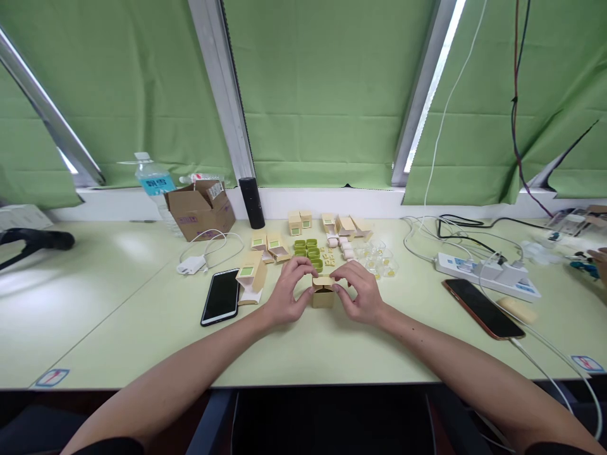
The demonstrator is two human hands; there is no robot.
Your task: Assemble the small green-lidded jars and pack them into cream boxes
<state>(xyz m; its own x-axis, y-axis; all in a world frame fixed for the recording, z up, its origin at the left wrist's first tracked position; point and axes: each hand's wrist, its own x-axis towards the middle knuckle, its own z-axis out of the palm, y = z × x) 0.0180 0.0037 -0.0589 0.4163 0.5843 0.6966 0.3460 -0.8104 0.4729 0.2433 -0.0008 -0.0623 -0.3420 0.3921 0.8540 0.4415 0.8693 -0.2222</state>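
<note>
A small tan cardboard box (323, 298) stands on the table between my two hands, its top flap partly raised. My left hand (293, 291) pinches the box's left side, with thumb and fingers at the upper edge. On the opposite side my right hand (356, 291) grips the right edge the same way. Just beyond the box lie several green plastic trays (313, 265), small yellowish pieces (328, 256) and pale pink pieces (346, 250). Clear plastic cups (379, 258) are spread to their right. An opened tan carton (253, 273) with a green-framed window lies left of my left hand.
A black-screened phone (220, 297) lies on the left, near a white charger (191, 265). Behind stand a brown cardboard box (202, 212), a water bottle (154, 180) and a black cylinder (251, 202). On the right are a power strip (486, 276), another phone (482, 308) and a person's hand (600, 262).
</note>
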